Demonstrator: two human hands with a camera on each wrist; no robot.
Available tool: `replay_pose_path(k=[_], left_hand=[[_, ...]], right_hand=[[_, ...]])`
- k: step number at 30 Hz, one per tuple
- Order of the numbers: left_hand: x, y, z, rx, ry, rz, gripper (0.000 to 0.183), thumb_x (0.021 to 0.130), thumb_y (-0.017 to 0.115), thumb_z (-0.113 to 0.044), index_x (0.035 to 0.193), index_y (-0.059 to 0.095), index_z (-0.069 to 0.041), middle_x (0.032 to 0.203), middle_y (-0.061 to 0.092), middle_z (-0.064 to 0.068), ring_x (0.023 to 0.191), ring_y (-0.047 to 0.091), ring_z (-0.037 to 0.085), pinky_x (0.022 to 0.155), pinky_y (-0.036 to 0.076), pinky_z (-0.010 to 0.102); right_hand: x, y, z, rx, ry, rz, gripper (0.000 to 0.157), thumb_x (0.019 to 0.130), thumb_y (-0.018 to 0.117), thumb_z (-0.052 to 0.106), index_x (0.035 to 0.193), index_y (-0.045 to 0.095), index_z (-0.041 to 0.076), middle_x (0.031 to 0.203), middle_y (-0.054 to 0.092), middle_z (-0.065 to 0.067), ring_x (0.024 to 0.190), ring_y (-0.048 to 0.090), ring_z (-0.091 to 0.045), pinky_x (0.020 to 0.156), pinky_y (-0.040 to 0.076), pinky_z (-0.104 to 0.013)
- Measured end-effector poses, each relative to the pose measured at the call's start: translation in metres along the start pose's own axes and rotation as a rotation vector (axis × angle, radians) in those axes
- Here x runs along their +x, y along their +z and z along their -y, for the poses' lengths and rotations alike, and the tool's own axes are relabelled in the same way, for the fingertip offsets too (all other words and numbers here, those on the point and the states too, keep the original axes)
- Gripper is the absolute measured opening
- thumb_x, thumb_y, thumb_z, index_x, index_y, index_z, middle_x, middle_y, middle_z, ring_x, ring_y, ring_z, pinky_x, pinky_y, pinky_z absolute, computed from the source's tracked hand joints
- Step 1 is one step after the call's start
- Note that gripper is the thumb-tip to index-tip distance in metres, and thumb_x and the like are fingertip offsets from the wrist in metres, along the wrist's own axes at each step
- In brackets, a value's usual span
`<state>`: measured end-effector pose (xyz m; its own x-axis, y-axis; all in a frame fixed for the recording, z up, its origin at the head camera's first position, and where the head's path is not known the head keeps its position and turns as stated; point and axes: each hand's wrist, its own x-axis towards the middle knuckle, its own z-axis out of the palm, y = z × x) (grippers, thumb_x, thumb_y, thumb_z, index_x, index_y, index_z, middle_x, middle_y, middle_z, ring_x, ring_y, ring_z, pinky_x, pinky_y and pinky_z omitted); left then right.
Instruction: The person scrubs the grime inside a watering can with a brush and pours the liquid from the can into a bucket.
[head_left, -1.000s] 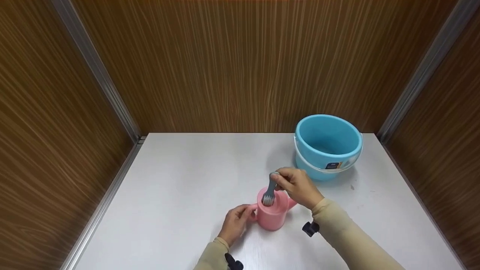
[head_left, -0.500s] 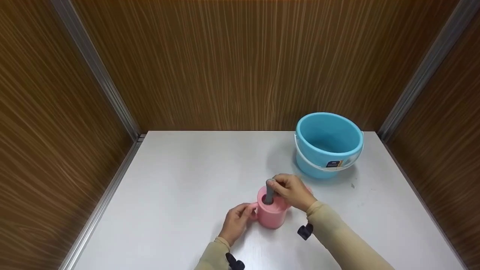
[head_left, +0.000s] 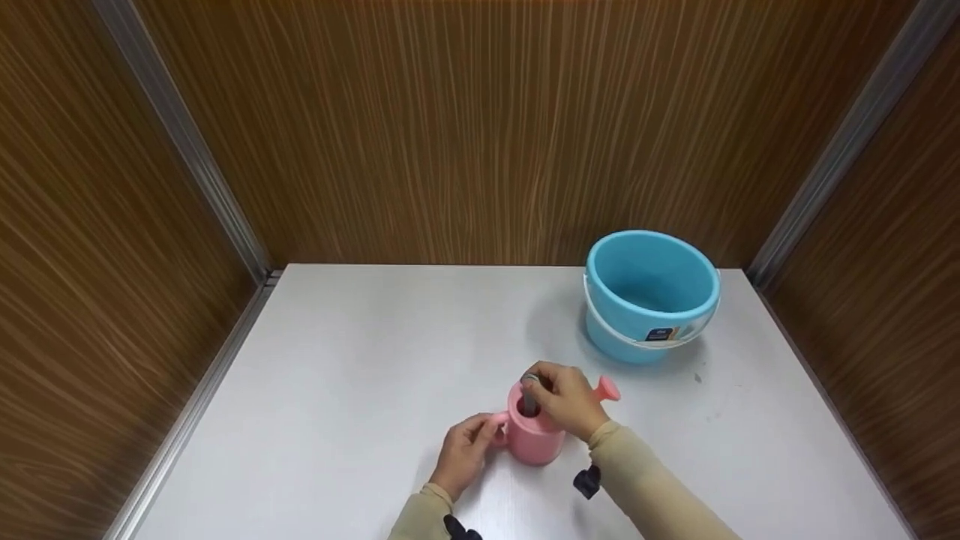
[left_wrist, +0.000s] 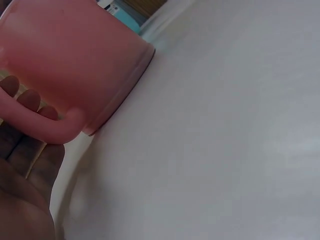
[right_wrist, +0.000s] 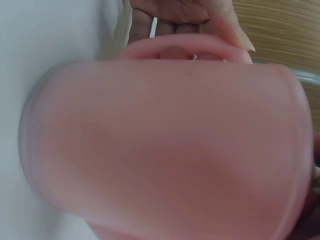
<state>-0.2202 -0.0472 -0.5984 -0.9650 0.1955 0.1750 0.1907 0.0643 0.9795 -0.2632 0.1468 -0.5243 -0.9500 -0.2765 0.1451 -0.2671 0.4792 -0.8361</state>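
Note:
A pink watering can (head_left: pixel 535 448) stands upright on the white table, its spout head (head_left: pixel 608 388) pointing right. My left hand (head_left: pixel 460 456) grips the can's handle; in the left wrist view the fingers curl behind that handle (left_wrist: pixel 42 125). My right hand (head_left: pixel 570 401) is over the can's top and pinches the upper end of a grey-handled fork (head_left: pixel 529 405). The fork points down into the round opening, so its tines are hidden inside. In the right wrist view the can's body (right_wrist: pixel 165 145) fills most of the picture and the fork does not show.
A light blue bucket (head_left: pixel 626 330) with a white carrying handle stands at the back right of the white table (head_left: pixel 360 390). Wood-grain panels (head_left: pixel 450 135) enclose the table at the back and both sides.
My right hand has moved down and slightly left, lowering the fork from above the opening into the can. My left hand keeps its grip on the handle.

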Motion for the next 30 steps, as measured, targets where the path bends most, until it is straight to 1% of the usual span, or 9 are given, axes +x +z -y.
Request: replay_pose_path(k=[3,6,9,11,15,18,21,27,30], left_hand=[[-0.007,-0.002,-0.002,0.000,-0.019,0.001,0.023,0.094,0.050,-0.026,0.097,0.068,-0.012,0.087,0.062,0.021,0.086,0.058,0.039,0.076,0.047,0.032],[-0.011,-0.004,-0.004,0.000,-0.035,0.010,0.023,0.094,0.051,-0.025,0.097,0.068,-0.012,0.087,0.063,0.022,0.087,0.057,0.040,0.077,0.046,0.032],[-0.010,-0.007,-0.004,-0.003,-0.036,0.007,0.022,0.095,0.050,-0.024,0.099,0.068,-0.012,0.089,0.062,0.021,0.087,0.057,0.039,0.075,0.046,0.034],[-0.009,-0.008,-0.003,0.000,-0.024,0.001,0.022,0.095,0.049,-0.024,0.100,0.068,-0.014,0.090,0.062,0.021,0.087,0.056,0.039,0.074,0.047,0.035],[-0.008,-0.005,0.015,-0.006,-0.024,0.000,0.022,0.095,0.049,-0.026,0.102,0.068,-0.016,0.091,0.063,0.019,0.087,0.057,0.037,0.074,0.047,0.035],[-0.008,-0.006,0.029,0.005,-0.057,0.010,0.023,0.094,0.049,-0.031,0.103,0.068,-0.020,0.091,0.064,0.015,0.087,0.058,0.033,0.075,0.047,0.033],[-0.011,-0.008,0.033,0.030,-0.078,0.012,0.024,0.094,0.049,-0.034,0.103,0.068,-0.022,0.089,0.065,0.010,0.086,0.059,0.029,0.076,0.047,0.030],[-0.007,-0.011,0.029,0.077,-0.076,0.005,0.025,0.092,0.050,-0.039,0.100,0.067,-0.024,0.088,0.065,0.005,0.086,0.060,0.022,0.078,0.047,0.030],[-0.004,-0.011,0.019,0.075,-0.079,0.023,0.024,0.092,0.050,-0.037,0.099,0.068,-0.022,0.088,0.066,0.007,0.086,0.061,0.024,0.078,0.047,0.029]], right_hand=[[-0.006,0.007,0.000,0.001,0.009,-0.023,0.010,0.089,0.059,0.025,0.096,0.066,0.022,0.083,0.063,0.006,0.078,0.056,-0.016,0.072,0.046,-0.035],[-0.010,0.010,0.001,0.012,0.032,-0.012,0.013,0.090,0.058,0.025,0.102,0.065,0.024,0.090,0.064,0.008,0.082,0.056,-0.016,0.078,0.045,-0.036],[-0.008,0.010,0.003,0.019,0.043,-0.009,0.016,0.091,0.056,0.026,0.104,0.064,0.023,0.094,0.064,0.009,0.086,0.055,-0.015,0.082,0.043,-0.037],[-0.005,0.011,0.003,0.004,0.019,-0.025,0.016,0.092,0.054,0.026,0.103,0.065,0.021,0.093,0.063,0.010,0.085,0.055,-0.015,0.082,0.043,-0.038],[-0.006,0.013,0.000,-0.028,-0.006,-0.064,0.013,0.093,0.052,0.025,0.098,0.064,0.024,0.088,0.063,0.012,0.082,0.055,-0.012,0.080,0.044,-0.036],[-0.007,0.018,-0.004,-0.045,-0.026,-0.090,0.012,0.093,0.052,0.024,0.095,0.064,0.025,0.087,0.063,0.013,0.081,0.056,-0.011,0.078,0.044,-0.035],[-0.011,0.022,-0.007,-0.041,-0.061,-0.101,0.013,0.093,0.051,0.024,0.096,0.064,0.023,0.089,0.063,0.011,0.082,0.056,-0.011,0.078,0.044,-0.036],[-0.009,0.021,-0.004,-0.003,-0.090,-0.146,0.014,0.094,0.050,0.028,0.097,0.063,0.023,0.090,0.063,0.009,0.083,0.057,-0.010,0.079,0.044,-0.036],[-0.008,0.016,-0.002,0.035,-0.081,-0.156,0.013,0.094,0.051,0.026,0.097,0.063,0.021,0.088,0.063,0.006,0.082,0.056,-0.011,0.078,0.043,-0.035]])
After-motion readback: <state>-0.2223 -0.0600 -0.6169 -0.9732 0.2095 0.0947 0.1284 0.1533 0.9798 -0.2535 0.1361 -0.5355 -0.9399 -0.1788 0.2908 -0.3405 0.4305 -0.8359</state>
